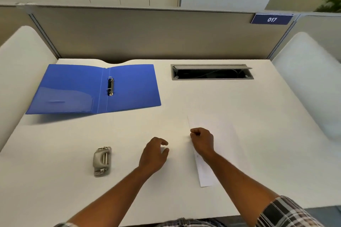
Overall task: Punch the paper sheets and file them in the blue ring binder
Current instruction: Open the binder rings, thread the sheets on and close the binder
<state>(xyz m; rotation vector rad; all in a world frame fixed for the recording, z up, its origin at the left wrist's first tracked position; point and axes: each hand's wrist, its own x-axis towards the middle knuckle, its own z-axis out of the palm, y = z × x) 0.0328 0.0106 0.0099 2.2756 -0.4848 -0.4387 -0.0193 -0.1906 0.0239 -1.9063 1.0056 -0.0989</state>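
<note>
The blue ring binder (129, 86) lies open flat at the back left of the white desk (258, 116), its metal rings (110, 86) in the spine. A grey hole punch (102, 161) sits near the front left. White paper sheets (217, 134) lie right of centre, hard to tell from the desk. My right hand (202, 140) rests on the sheets' left edge with its fingers curled; whether it pinches the paper I cannot tell. My left hand (155, 155) hovers just left of the sheets, fingers apart and curved, holding nothing.
An open grey cable hatch (212, 72) is set into the desk at the back right. Grey partition walls (147, 33) close the desk at the back, with white side panels (24, 57) left and right. A blue label reading 017 (271, 19) hangs on the partition.
</note>
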